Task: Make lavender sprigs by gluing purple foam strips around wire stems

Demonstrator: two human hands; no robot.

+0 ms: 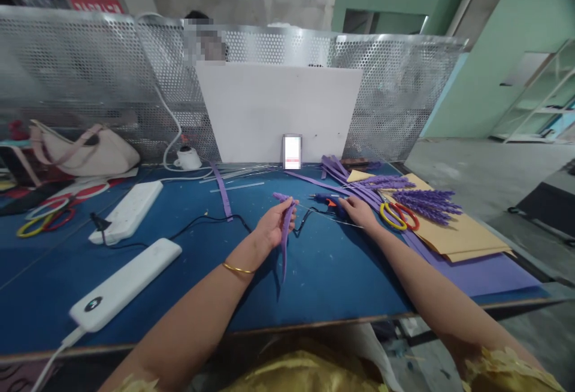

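Observation:
Pinched in my left hand (275,224) is a purple paper strip (284,248), its free end hanging toward the table and its top end wound around a thin wire (314,211). The wire runs out to the right from my fingers. My right hand (357,211) is closed around the back of a blue hot glue gun (335,205) with an orange trigger, its nozzle pointing left toward my left hand. Just right of that hand lie scissors (399,217) with yellow and red handles. Purple lavender-like paper stems (426,203) rest beyond them.
Brown paper sheets (471,236) and purple paper (498,275) cover the right side. A phone (292,152) leans on a white board (278,104). At left are two white power strips (128,284), another pair of scissors (47,221) and a handbag (94,149). A black cord (202,219) crosses the blue table.

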